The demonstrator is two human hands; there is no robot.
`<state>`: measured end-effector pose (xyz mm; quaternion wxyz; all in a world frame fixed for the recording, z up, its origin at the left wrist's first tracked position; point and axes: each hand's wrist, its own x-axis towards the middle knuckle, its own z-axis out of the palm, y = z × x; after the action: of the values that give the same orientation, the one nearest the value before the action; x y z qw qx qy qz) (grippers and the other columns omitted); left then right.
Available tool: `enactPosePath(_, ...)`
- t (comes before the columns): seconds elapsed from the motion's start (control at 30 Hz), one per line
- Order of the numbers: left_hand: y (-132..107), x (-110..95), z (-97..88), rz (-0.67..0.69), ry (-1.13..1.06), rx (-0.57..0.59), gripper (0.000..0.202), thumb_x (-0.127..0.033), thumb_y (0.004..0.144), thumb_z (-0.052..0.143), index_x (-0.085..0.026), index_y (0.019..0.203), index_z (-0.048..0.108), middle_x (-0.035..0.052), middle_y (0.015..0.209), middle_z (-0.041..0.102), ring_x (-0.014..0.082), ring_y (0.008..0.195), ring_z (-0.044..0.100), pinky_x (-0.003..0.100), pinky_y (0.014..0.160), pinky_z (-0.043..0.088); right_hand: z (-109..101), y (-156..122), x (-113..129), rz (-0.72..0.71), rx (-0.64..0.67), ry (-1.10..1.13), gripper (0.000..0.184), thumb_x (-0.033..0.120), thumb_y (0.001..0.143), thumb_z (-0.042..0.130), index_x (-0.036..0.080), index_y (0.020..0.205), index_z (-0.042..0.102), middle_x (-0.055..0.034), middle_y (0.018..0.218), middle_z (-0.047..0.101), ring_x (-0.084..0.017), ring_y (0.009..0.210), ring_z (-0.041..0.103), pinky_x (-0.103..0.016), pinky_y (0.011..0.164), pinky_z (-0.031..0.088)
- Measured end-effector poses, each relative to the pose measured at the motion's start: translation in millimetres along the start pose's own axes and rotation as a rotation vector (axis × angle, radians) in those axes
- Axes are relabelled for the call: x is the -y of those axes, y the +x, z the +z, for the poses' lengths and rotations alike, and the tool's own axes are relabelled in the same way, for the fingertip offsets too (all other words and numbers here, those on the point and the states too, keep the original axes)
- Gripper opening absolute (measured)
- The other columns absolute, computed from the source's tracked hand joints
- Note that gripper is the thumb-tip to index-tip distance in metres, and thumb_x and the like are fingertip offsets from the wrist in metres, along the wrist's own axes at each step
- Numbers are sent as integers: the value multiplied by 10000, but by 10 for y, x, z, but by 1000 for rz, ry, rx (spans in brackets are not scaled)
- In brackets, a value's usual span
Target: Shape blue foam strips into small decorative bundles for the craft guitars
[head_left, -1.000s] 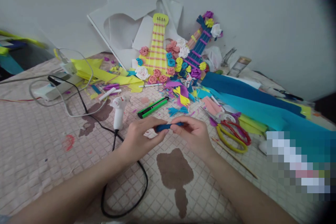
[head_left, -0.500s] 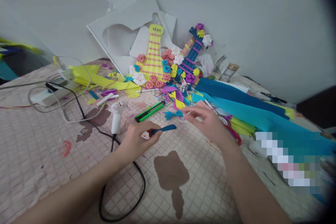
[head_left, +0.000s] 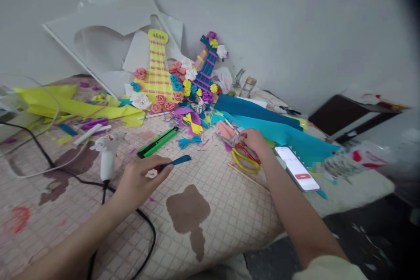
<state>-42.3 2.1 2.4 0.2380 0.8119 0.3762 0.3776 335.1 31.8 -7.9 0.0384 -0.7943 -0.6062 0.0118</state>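
A narrow strip of dark blue crepe paper (head_left: 181, 160), frayed at its tip, is pinched between the thumb and fingers of my left hand (head_left: 139, 180). My right hand (head_left: 255, 141) reaches in among scraps at the right, its fingers bent together. Whatever lies between those fingertips is hidden. Just below it are scissors with yellow handles (head_left: 245, 164), and a red handle (head_left: 250, 152) shows beside them. Pink paper (head_left: 225, 130) lies left of the right fingertips. Small tied bundles of blue paper (head_left: 189, 141) and yellow paper (head_left: 193, 125) rest between my hands.
A white glue gun (head_left: 108, 157) stands with its black cord trailing across the table. Beyond my left hand lies a green box cutter (head_left: 158, 142). A yellow paper guitar (head_left: 157, 68) and a blue one (head_left: 206, 70) lean at the back. A lit phone (head_left: 297, 168) lies right.
My right hand has moved right and down to the scissors and pink paper. The left hand keeps its blue strip. The view has swung right, bringing the phone into sight.
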Motion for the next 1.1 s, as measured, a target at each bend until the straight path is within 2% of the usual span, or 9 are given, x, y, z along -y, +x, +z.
enactPosePath(0.17, 32, 4, -23, -109, -182, -37, 121, -326, 782, 619, -219, 797, 675, -5, 686, 666, 138, 608, 600, 224, 546, 472, -89, -14, 31, -44, -55, 14, 266, 317, 879, 531, 159, 1090, 570, -74, 1130, 580, -189, 980, 577, -407, 840, 484)
enactPosePath(0.3, 60, -7, -54, -113, -322, -43, 95, -301, 765, 643, -217, 766, 686, 29, 867, 669, 164, 746, 614, 223, 559, 481, -294, -83, 70, -76, -192, 113, 117, 184, 826, 573, 134, 928, 604, -97, 967, 635, -249, 1037, 553, -457, 907, 412)
enactPosePath(0.43, 64, -43, -41, -109, -410, -51, 55, -242, 761, 655, -207, 759, 699, 44, 903, 652, 172, 838, 612, 232, 638, 503, -521, -175, 240, -158, -294, 335, 131, 181, 805, 570, 153, 934, 571, -113, 937, 654, -239, 945, 603, -385, 831, 450)
enactPosePath(0.57, 41, -114, -33, -59, -586, 31, 67, -187, 777, 648, -210, 794, 709, 54, 955, 660, 183, 946, 605, 283, 791, 511, -531, -399, 692, -338, -207, 632, 197, 337, 846, 531, 217, 1001, 549, -27, 899, 682, -147, 795, 645, -283, 699, 506)
enactPosePath(0.63, 17, -151, -44, -12, -667, 94, 84, -167, 784, 646, -215, 806, 711, 60, 960, 667, 200, 1022, 579, 300, 820, 504, -479, -553, 967, -453, -114, 1105, 205, 355, 765, 639, 223, 910, 581, -10, 840, 671, -141, 727, 634, -278, 646, 505)
enactPosePath(0.7, -11, -178, -60, 26, -714, 189, 93, -153, 791, 642, -212, 812, 711, 62, 881, 674, 218, 1067, 558, 323, 853, 495, -435, -700, 1208, -535, 31, 1290, 155, 312, 714, 705, 230, 809, 614, 13, 786, 647, -122, 705, 611, -255, 628, 492)
enactPosePath(0.83, -53, -208, -95, 73, -715, 245, 86, -155, 784, 653, -192, 830, 715, 87, 1071, 636, 203, 996, 593, 328, 869, 495, -386, -880, 1479, -580, 176, 1398, 99, 266, 705, 725, 244, 783, 669, 15, 752, 647, -119, 703, 598, -255, 634, 480)
enactPosePath(0.97, -57, -249, -117, 109, -660, 227, 92, -153, 777, 657, -188, 838, 717, 84, 1083, 624, 189, 951, 619, 301, 843, 508, -344, -935, 1536, -585, 116, 1425, 111, 241, 698, 732, 278, 798, 699, 18, 748, 653, -126, 697, 592, -268, 636, 484)
enactPosePath(1.1, -65, -283, -107, 172, -540, 237, 118, -144, 768, 660, -180, 863, 720, 92, 979, 661, 201, 925, 634, 296, 807, 523, -317, -991, 1535, -582, 68, 1391, 161, 216, 728, 702, 292, 869, 711, -8, 931, 659, -133, 760, 596, -282, 668, 496)
